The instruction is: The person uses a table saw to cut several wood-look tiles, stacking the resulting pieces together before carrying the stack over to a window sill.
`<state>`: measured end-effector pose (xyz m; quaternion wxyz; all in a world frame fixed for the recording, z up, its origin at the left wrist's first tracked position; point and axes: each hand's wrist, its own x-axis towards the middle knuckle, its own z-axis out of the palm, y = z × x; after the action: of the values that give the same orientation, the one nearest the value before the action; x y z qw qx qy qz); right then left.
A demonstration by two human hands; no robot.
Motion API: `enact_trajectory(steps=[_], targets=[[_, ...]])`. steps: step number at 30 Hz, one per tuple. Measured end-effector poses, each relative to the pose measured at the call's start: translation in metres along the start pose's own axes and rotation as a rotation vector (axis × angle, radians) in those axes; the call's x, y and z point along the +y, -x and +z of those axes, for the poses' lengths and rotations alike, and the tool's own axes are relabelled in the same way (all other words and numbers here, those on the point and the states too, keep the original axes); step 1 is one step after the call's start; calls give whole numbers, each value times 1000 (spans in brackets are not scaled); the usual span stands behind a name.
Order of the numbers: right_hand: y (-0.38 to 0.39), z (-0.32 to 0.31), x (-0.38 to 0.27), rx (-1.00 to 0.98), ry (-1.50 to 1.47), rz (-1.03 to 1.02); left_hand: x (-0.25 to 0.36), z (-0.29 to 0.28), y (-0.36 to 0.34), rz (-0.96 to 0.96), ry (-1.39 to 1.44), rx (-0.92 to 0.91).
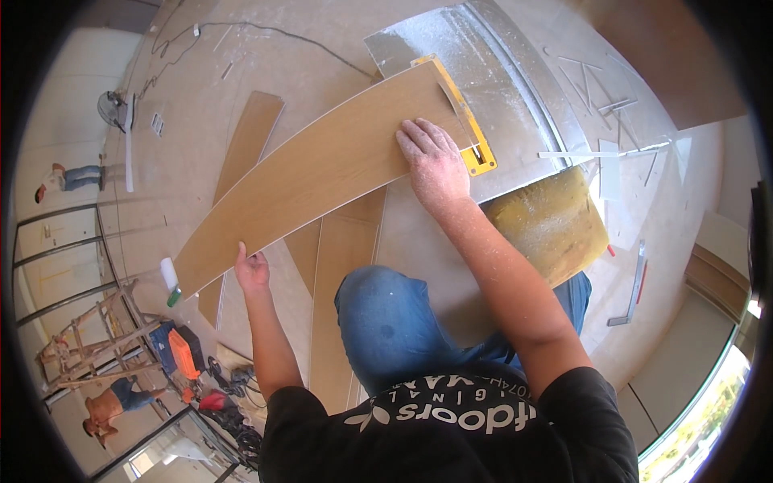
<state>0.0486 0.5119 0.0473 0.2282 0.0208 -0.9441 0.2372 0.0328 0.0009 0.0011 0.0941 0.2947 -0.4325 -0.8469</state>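
Note:
A long wood-toned plank [314, 169] with pale edges lies slantwise before me, its far right end over a yellow slotted plate [483, 157] set in a dusty metal-topped table [515, 105]. A thin curved strip, perhaps a saw blade or its guard, shows beside that end; I cannot tell which. My left hand [253, 272] grips the plank's near edge toward its left end, thumb on top and fingers partly underneath. Dusted white, my right hand [431, 153] lies on the plank close to the yellow plate, fingers stretched over its face; the thumb is hidden.
A worn yellow foam block [551, 221] sits by my right leg. More planks [346, 266] lie beneath the held one. A cable [282, 32] crosses the floor. Offcuts [600, 88] and a metal square [634, 286] lie right. Two other people [121, 406] and a fan [114, 110] are at left.

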Motion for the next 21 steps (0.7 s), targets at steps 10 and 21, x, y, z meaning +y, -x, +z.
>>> enact_trajectory(steps=[10,21], targets=[[4,-4,-1,-3,32,-15,-2,2,7,-48,32,34],[10,-7,-2,-11,28,-9,-4,0,17,-1,3,60]])
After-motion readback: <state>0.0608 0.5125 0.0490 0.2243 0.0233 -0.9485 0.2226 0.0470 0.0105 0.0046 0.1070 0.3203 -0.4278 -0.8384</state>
